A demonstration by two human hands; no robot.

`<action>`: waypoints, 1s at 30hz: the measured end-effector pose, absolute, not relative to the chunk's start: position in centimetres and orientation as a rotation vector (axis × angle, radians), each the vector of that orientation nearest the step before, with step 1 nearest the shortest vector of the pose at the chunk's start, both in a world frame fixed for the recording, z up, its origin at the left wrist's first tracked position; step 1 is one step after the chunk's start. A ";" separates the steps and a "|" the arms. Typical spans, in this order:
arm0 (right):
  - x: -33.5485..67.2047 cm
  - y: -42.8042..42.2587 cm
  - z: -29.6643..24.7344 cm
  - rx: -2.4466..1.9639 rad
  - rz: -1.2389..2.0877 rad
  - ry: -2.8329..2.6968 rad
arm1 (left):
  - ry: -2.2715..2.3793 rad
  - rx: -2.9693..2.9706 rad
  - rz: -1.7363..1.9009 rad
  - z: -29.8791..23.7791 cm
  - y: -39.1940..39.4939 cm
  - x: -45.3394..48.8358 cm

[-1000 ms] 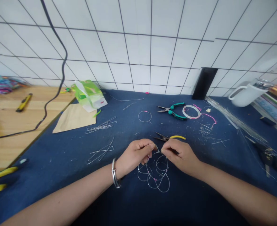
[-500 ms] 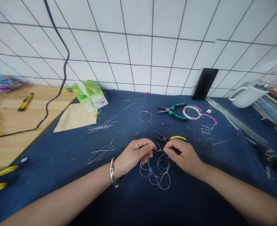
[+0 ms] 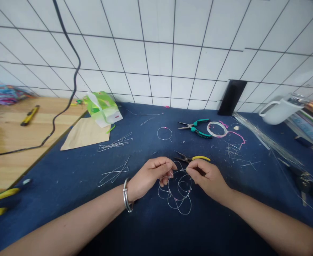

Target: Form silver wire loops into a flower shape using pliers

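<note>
1. A bench (image 3: pixel 73 177) spread with dark blue cloth runs up to a white tiled wall (image 3: pixel 158 53).
2. Nearest the wearer, a cluster of linked wire loops (image 3: pixel 176 199), dotted with tiny pink beads, hangs or lies below the fingertips (which of the two, I cannot tell). It spreads from between the hands back toward the body, roughly as long as wide, with no clear long axis.
3. The left hand (image 3: pixel 150 176) is at the cluster's upper left, thumb and forefinger pinching the wire, other fingers curled beneath; a silver bangle (image 3: pixel 126 195) circles that wrist.
4. The right hand (image 3: pixel 208 176) comes in from the opposite side, thumb and forefinger pinched on wire at the upper right. Both hands touch the piece, so neither is clearly nearer; the fingertips face each other across a small gap.
5. Just beyond the right hand lie yellow-handled needle-nose pliers (image 3: pixel 201 157), partly hidden.
6. Farther off rest a single beaded wire ring (image 3: pixel 165 127) and teal-handled long-nose pliers (image 3: pixel 193 128), jaws parted and pointing left.
</note>
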State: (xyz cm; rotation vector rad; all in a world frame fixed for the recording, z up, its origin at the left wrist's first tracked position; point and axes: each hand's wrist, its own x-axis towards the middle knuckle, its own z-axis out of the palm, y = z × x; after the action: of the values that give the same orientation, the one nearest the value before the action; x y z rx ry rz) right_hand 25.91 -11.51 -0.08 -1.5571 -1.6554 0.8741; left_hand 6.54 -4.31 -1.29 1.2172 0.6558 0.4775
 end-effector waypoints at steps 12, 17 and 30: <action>26.0 -11.5 -0.3 -1.516 0.904 -1.522 | 0.622 1.234 0.486 -1.1 -4.0 6.3; 26.0 -11.6 -0.2 -1.516 0.919 -1.510 | 0.657 1.287 0.469 -1.4 -4.0 6.4; 26.0 -11.5 -0.2 -1.505 0.958 -1.482 | 0.653 1.264 0.481 -1.5 -4.0 6.3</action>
State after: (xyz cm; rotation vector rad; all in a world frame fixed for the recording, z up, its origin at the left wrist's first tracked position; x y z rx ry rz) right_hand 25.99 -11.52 -0.21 -1.5048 -1.4823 0.9583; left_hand 6.34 -3.99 -1.50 1.2638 0.6527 0.4806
